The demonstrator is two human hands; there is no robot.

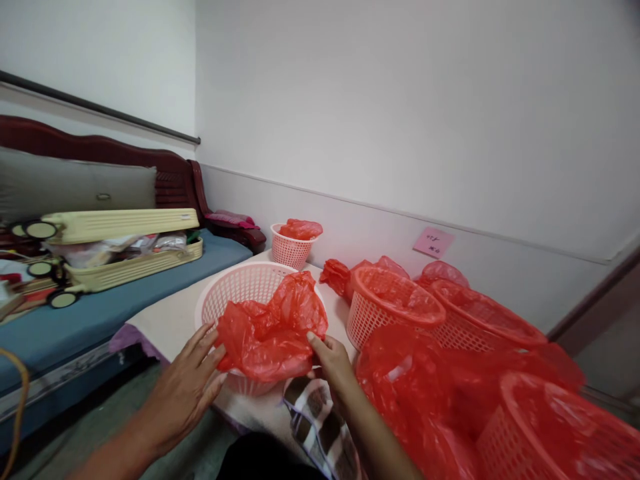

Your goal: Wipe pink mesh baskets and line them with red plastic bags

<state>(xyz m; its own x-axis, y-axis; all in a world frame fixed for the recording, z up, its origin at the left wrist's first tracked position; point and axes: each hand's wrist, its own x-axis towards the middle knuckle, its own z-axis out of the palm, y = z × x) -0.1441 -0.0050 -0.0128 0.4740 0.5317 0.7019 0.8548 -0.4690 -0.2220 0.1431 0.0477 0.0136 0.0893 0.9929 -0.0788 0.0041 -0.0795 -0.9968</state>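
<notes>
While our left hand (187,387) lies flat, fingers spread, our right hand (331,358) pinches the crumpled red plastic bag (273,330). It sits bunched in the near pink mesh basket (235,288), unspread; right-side baskets (395,303) look lined.

There are five baskets: one big pink basket (250,283) in front, one small pink basket (291,250) by the wall, and three lined baskets (393,303) (475,320) (555,427) on the right. One loose red bag (273,330) lies on the big one. There are two hands (183,393) (333,363), one yellow suitcase (120,250), and one pink note (433,242).
</notes>
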